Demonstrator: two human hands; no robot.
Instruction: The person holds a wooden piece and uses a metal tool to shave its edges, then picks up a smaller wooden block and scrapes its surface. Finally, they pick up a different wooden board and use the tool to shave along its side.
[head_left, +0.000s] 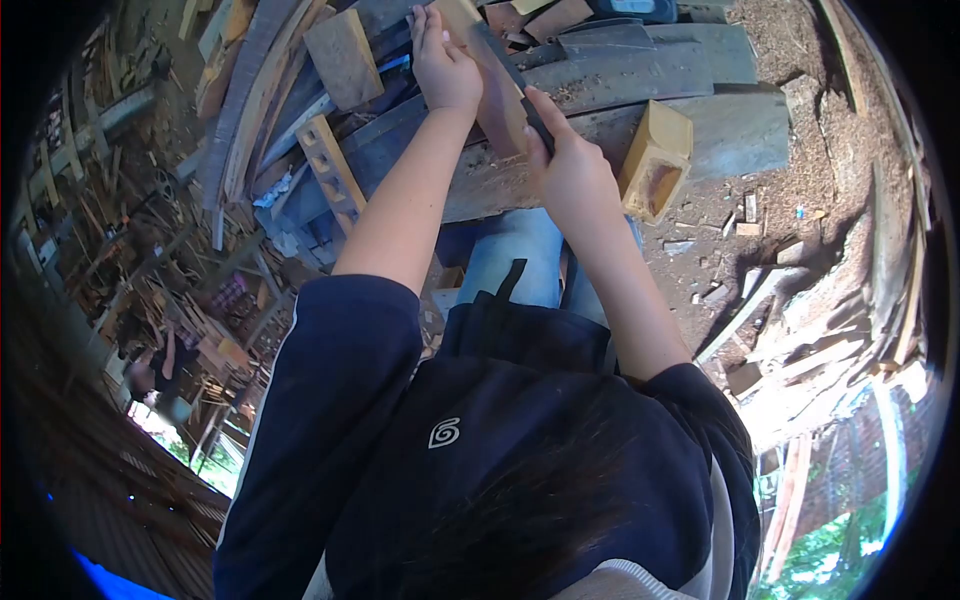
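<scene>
My left hand [445, 70] lies along the upper left side of a wooden piece [497, 105], fingers stretched forward and its thumb side against the wood. It appears to steady that piece, though its thumb is hidden. A long, narrow, dark file-like tool [505, 62] rests along the wood's right side. The near end of this tool is in my right hand [573, 165], with the index finger laid along it. Just right of that hand stands a hollowed yellowish wooden block [657, 165]. Curved grey boards [630, 80] lie beneath and beyond the work.
A wooden block with square holes [332, 175] and a plain wooden block [343, 60] lie to the left. Stacked planks [255, 90] stand farther left. Wood scraps [750, 290] and shavings cover the ground at right. Another person [165, 365] is far off at lower left.
</scene>
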